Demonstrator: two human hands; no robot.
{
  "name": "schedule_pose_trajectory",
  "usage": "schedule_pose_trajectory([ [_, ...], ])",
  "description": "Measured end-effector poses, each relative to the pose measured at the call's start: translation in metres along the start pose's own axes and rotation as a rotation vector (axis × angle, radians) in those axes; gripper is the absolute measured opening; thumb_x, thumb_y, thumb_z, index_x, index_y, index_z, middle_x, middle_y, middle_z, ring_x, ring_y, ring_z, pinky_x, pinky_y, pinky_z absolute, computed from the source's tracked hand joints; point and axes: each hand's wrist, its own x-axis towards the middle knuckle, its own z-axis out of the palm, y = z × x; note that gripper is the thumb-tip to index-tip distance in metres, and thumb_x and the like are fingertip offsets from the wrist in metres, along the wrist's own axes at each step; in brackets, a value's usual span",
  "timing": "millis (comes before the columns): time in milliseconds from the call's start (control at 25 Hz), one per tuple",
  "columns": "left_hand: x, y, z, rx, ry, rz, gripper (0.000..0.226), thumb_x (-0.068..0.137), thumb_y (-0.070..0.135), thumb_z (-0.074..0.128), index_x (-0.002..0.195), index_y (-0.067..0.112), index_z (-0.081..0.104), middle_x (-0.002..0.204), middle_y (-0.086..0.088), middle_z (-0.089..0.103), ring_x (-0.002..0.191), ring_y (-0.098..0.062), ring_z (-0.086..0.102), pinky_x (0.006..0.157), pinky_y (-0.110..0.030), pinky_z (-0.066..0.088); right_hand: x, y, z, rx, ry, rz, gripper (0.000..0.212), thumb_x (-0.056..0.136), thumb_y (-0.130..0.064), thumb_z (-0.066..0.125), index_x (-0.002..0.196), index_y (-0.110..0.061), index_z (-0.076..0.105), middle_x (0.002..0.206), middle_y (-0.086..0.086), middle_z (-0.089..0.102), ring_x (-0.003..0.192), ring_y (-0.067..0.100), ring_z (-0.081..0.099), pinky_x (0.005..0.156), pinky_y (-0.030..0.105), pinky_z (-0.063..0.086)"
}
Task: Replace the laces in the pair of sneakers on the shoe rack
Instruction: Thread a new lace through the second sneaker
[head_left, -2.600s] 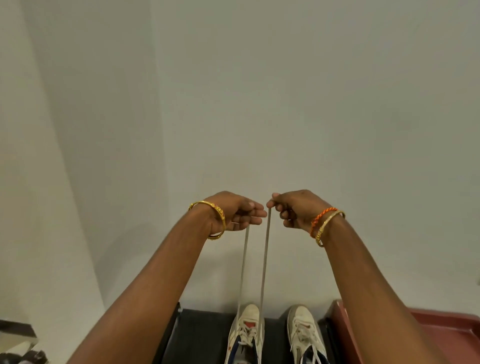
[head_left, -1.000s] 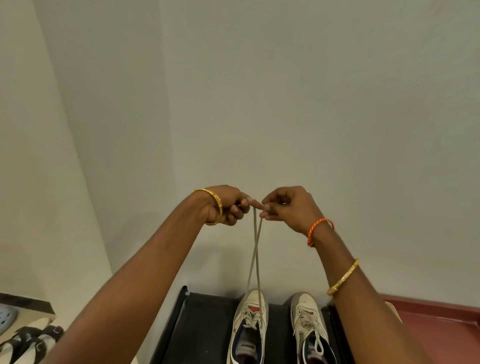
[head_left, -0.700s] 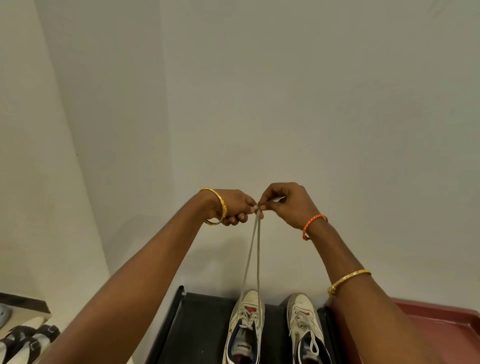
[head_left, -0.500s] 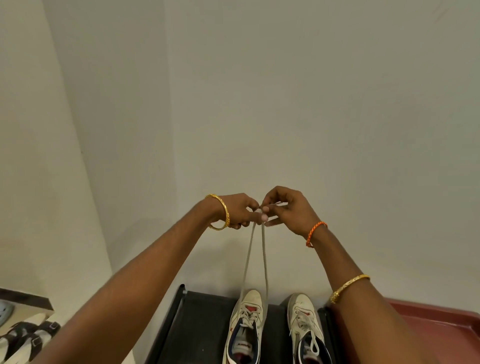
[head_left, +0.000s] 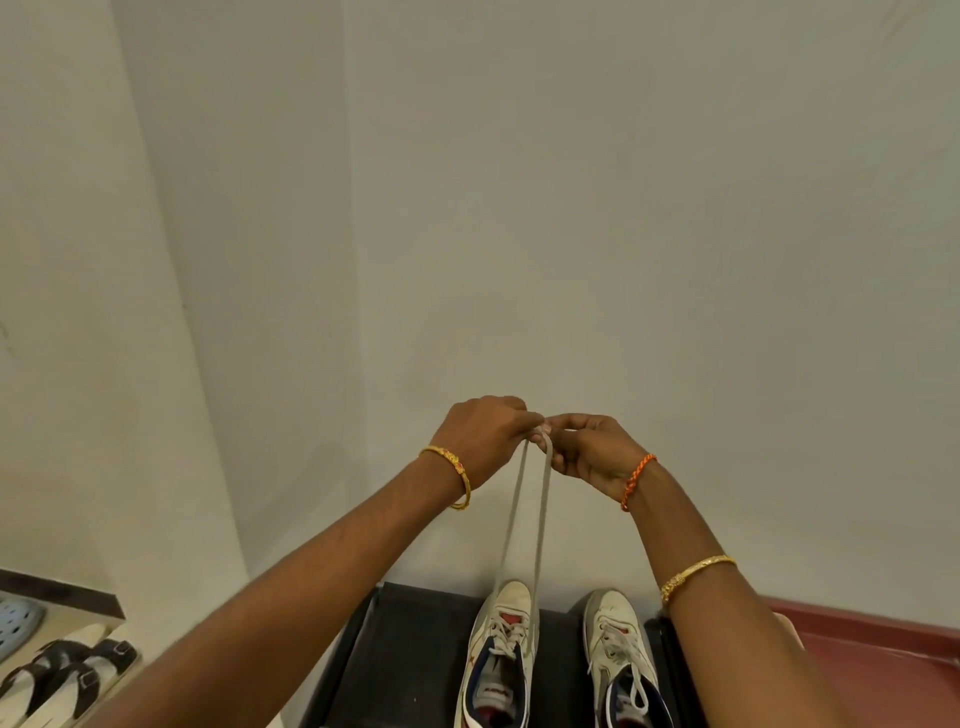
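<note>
Pinching the two ends of the lace (head_left: 524, 512) up high, both hands meet fingertip to fingertip in front of the wall (head_left: 623, 208). The left hand (head_left: 480, 439) has its fingers curled round one end, and the right hand (head_left: 592, 449) grips the other between thumb and fingers. From there the two strands run almost straight down, long axis near vertical, spreading a little before they reach the left sneaker (head_left: 501, 654). That shoe sits on the black shoe rack (head_left: 415, 654) with its toe pointing away at the wall, heel toward the camera. The right sneaker (head_left: 621, 657) stands just beside it, pointing the same way, already laced. A dark red surface (head_left: 872, 660) is off right, sandals (head_left: 57, 680) lower left.
</note>
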Motion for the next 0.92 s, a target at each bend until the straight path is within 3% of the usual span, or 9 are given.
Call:
schedule_pose_trajectory([
  [120, -0.003, -0.001, 0.001, -0.004, 0.053, -0.071, 0.027, 0.098, 0.025, 0.042, 0.108, 0.019, 0.066, 0.097, 0.001, 0.064, 0.087, -0.021, 0.059, 0.061, -0.027, 0.040, -0.004, -0.005, 0.000, -0.151, 0.001, 0.007, 0.009, 0.087, -0.004, 0.063, 0.095, -0.001, 0.065, 0.075, 0.008, 0.069, 0.059, 0.009, 0.062, 0.055, 0.019, 0.049],
  [200, 0.000, 0.003, -0.003, -0.132, 0.015, -0.255, 0.024, 0.096, 0.029, 0.045, 0.101, 0.020, 0.068, 0.094, 0.005, 0.064, 0.088, -0.017, 0.059, 0.065, -0.027, 0.042, -0.006, -0.006, 0.001, -0.347, 0.079, -0.051, 0.015, 0.087, -0.011, 0.065, 0.101, -0.007, 0.063, 0.082, 0.006, 0.068, 0.071, 0.011, 0.063, 0.065, 0.023, 0.050],
  [280, 0.007, 0.004, -0.008, -0.464, -0.090, -0.555, 0.021, 0.092, 0.027, 0.051, 0.084, 0.016, 0.068, 0.079, 0.002, 0.061, 0.077, -0.017, 0.056, 0.061, -0.025, 0.041, -0.009, -0.008, 0.001, -0.477, 0.154, -0.130, 0.012, 0.088, -0.019, 0.065, 0.097, -0.011, 0.063, 0.086, 0.007, 0.068, 0.074, 0.012, 0.063, 0.072, 0.027, 0.050],
  [360, 0.012, 0.000, -0.016, -0.937, -0.208, -0.905, 0.022, 0.091, 0.021, 0.054, 0.071, 0.013, 0.062, 0.063, 0.002, 0.047, 0.053, -0.013, 0.040, 0.044, -0.020, 0.031, -0.015, -0.008, 0.004, -0.579, 0.129, -0.166, 0.017, 0.086, -0.030, 0.066, 0.087, -0.012, 0.065, 0.083, 0.005, 0.071, 0.074, 0.012, 0.067, 0.076, 0.030, 0.051],
  [440, 0.011, -0.003, -0.021, -1.234, -0.304, -1.078, 0.023, 0.091, 0.018, 0.053, 0.069, 0.013, 0.057, 0.055, 0.004, 0.035, 0.041, -0.008, 0.024, 0.034, -0.016, 0.019, -0.019, -0.006, 0.011, -0.696, 0.090, -0.172, 0.025, 0.080, -0.038, 0.071, 0.082, -0.013, 0.068, 0.079, 0.003, 0.072, 0.076, 0.012, 0.069, 0.073, 0.027, 0.051],
  [600, 0.008, -0.005, -0.016, -1.361, -0.329, -1.103, 0.025, 0.091, 0.019, 0.053, 0.068, 0.014, 0.048, 0.051, 0.006, 0.031, 0.033, -0.006, 0.020, 0.032, -0.013, 0.016, -0.020, 0.002, 0.023, -0.766, 0.212, -0.310, 0.025, 0.079, -0.036, 0.073, 0.080, -0.011, 0.068, 0.073, 0.005, 0.069, 0.060, 0.009, 0.058, 0.052, 0.013, 0.043],
  [760, 0.004, -0.005, -0.015, -1.432, -0.310, -1.102, 0.023, 0.091, 0.022, 0.055, 0.069, 0.014, 0.054, 0.052, 0.006, 0.033, 0.037, -0.006, 0.022, 0.034, -0.013, 0.016, -0.019, 0.009, 0.028, -0.603, 0.361, -0.480, 0.013, 0.083, -0.025, 0.071, 0.080, -0.013, 0.071, 0.069, -0.002, 0.067, 0.061, 0.002, 0.061, 0.055, 0.008, 0.044],
  [920, -0.009, 0.002, -0.002, -1.530, -0.124, -1.221, 0.015, 0.089, 0.025, 0.059, 0.081, 0.016, 0.067, 0.068, 0.006, 0.051, 0.060, -0.009, 0.044, 0.049, -0.021, 0.033, -0.014, 0.023, 0.032, -0.379, 0.504, -0.434, 0.006, 0.083, -0.022, 0.069, 0.079, -0.019, 0.070, 0.081, -0.006, 0.065, 0.072, 0.003, 0.058, 0.062, 0.015, 0.045],
])
